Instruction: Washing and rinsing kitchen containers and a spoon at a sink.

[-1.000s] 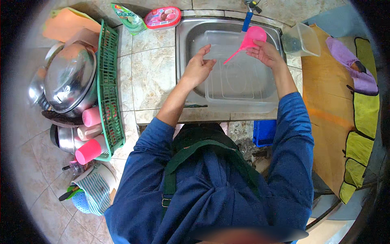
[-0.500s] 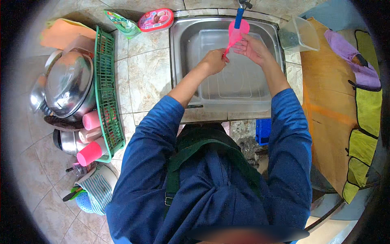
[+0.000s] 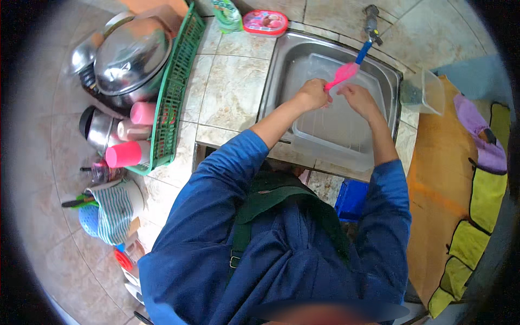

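Observation:
A pink plastic serving spoon (image 3: 343, 73) is tilted over the sink, its broad head just below the blue spout (image 3: 363, 52) of the faucet. My left hand (image 3: 313, 95) is closed around its handle. Just right of the handle, my right hand (image 3: 359, 101) is loosely bent, holding nothing that I can see; some of its fingers are hidden. Under both hands a large translucent plastic tub (image 3: 333, 154) sits in the steel sink (image 3: 277, 70), with what looks like water in it.
Left of the sink stands a green dish rack (image 3: 181, 70) with metal pots and pink cups (image 3: 123, 155). A green pouch (image 3: 227, 15) and a red-lidded tub (image 3: 265, 23) lie behind. At the right are a clear container (image 3: 425, 93) and a wooden board (image 3: 433, 162) with cloths.
The view has turned and shifted, so the sink sits further right. My right hand has drawn back from the spoon's head, and its fingers are more curled. My left hand keeps hold of the handle.

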